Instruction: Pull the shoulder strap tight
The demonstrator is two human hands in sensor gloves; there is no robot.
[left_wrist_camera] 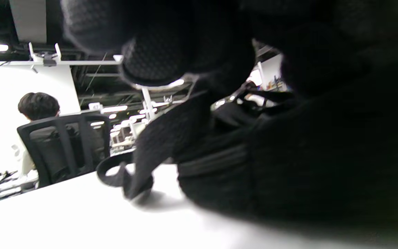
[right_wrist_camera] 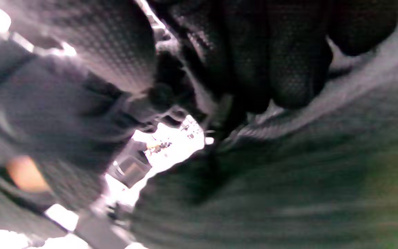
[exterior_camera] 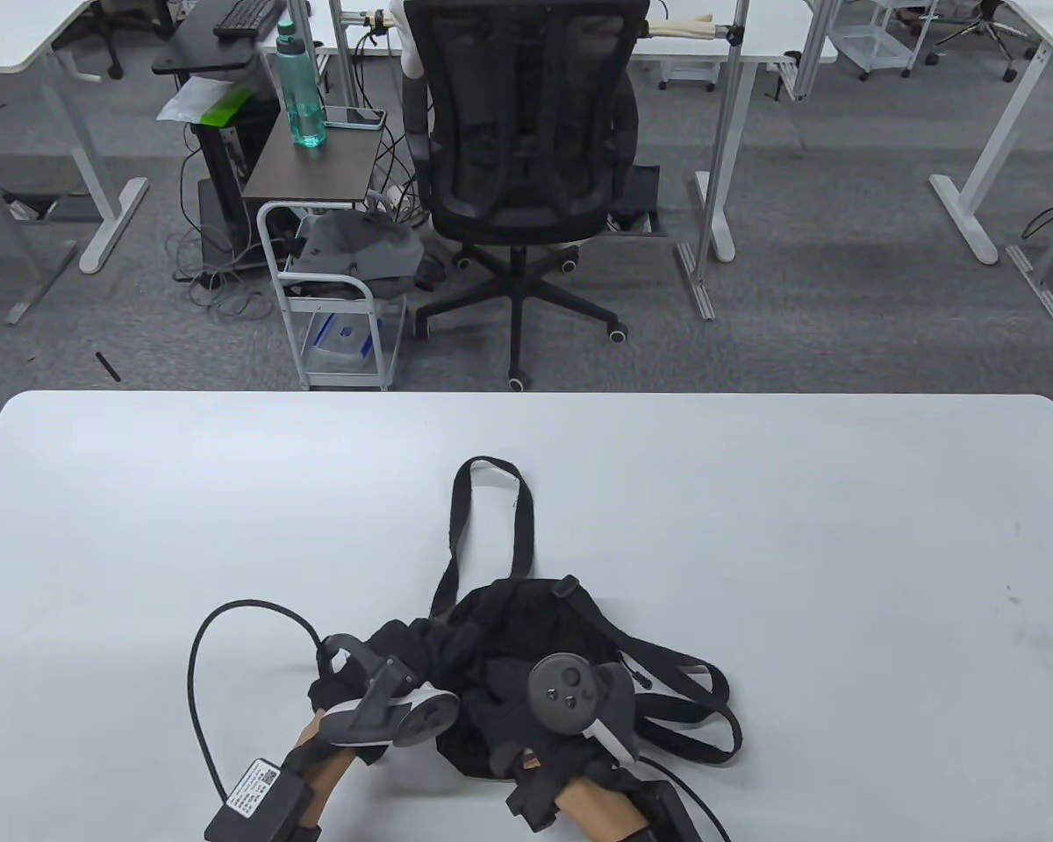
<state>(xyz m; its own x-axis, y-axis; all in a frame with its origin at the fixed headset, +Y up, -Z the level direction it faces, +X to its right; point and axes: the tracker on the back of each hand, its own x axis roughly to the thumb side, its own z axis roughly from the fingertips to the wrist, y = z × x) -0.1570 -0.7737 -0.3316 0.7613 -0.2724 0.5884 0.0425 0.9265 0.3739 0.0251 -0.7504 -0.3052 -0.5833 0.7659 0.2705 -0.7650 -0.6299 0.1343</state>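
Observation:
A black bag point(exterior_camera: 526, 627) lies crumpled on the white table point(exterior_camera: 842, 570) near its front edge. One long shoulder strap point(exterior_camera: 458, 517) loops away toward the far side, and more straps point(exterior_camera: 698, 715) curl at the bag's right. My left hand point(exterior_camera: 364, 684) is at the bag's left side. In the left wrist view its gloved fingers point(left_wrist_camera: 157, 55) grip a black strap point(left_wrist_camera: 161, 141) that hangs down to the table beside the bag point(left_wrist_camera: 316, 155). My right hand point(exterior_camera: 531, 697) rests on top of the bag. In the blurred right wrist view its fingers point(right_wrist_camera: 275, 55) curl into the bag's fabric point(right_wrist_camera: 271, 180).
A black cable point(exterior_camera: 200, 667) from my left wrist loops over the table to the left of the bag. Beyond the table's far edge stand an office chair point(exterior_camera: 518, 140) and a white cart point(exterior_camera: 333, 298). A seated person point(left_wrist_camera: 38, 107) shows in the left wrist view.

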